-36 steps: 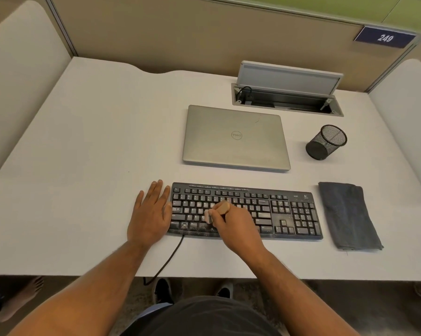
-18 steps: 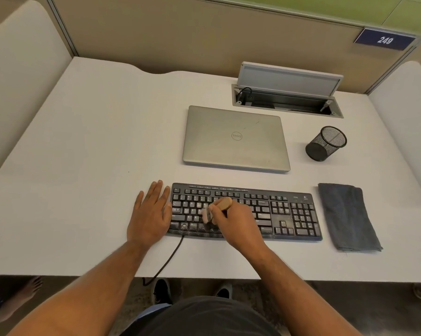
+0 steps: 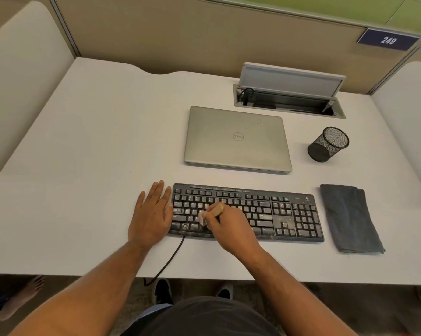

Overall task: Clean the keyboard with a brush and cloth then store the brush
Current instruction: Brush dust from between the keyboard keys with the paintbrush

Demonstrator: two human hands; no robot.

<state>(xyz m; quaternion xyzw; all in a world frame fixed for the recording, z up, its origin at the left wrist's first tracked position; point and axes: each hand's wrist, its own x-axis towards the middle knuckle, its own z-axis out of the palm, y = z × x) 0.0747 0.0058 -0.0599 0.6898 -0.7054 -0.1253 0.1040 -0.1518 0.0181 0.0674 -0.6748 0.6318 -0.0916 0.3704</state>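
Head view: I see two hands at one keyboard (image 3: 248, 213) on the white table (image 3: 83, 166). My right hand (image 3: 231, 226) has its grip clenched round one brush (image 3: 210, 213), bristles on the left keys. My left hand (image 3: 152, 214) lies flat, released, against the keyboard's left end. One folded cloth (image 3: 350, 219) lies right of it. Farther off: one closed laptop (image 3: 237, 139), one mesh cup (image 3: 328, 144), contents unclear, beige partitions (image 3: 180, 32).

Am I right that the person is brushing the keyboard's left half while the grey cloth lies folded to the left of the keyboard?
Not quite: in the head view the grey cloth lies folded to the right of the keyboard. The right hand does work the brush over its left half.
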